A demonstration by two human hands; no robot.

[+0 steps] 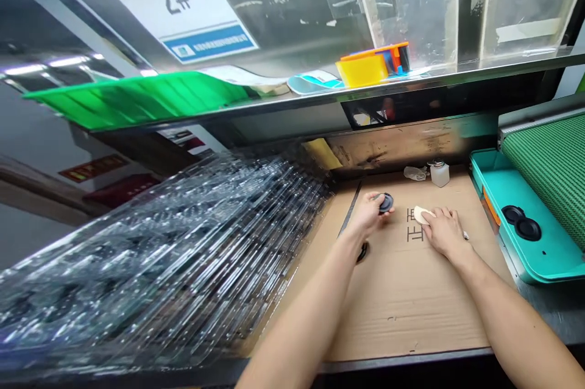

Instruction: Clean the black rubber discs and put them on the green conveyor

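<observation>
My left hand (368, 213) is closed round a small round black part (386, 202), held just above the brown cardboard sheet (402, 297) on the bench. My right hand (442, 231) rests on the cardboard to the right, fingers curled over a small cream-white pad (421, 214). Another dark round part (362, 251) lies on the cardboard, half hidden under my left wrist. Black printed characters (417, 233) show between the two hands.
A tall stack of clear plastic trays (173, 255) fills the left. A teal tray (539, 242) at right carries two black round parts (521, 223) beside a green conveyor belt (553, 169). A small clear bottle (439, 173) stands at the back. The shelf above holds yellow and orange boxes (372, 66).
</observation>
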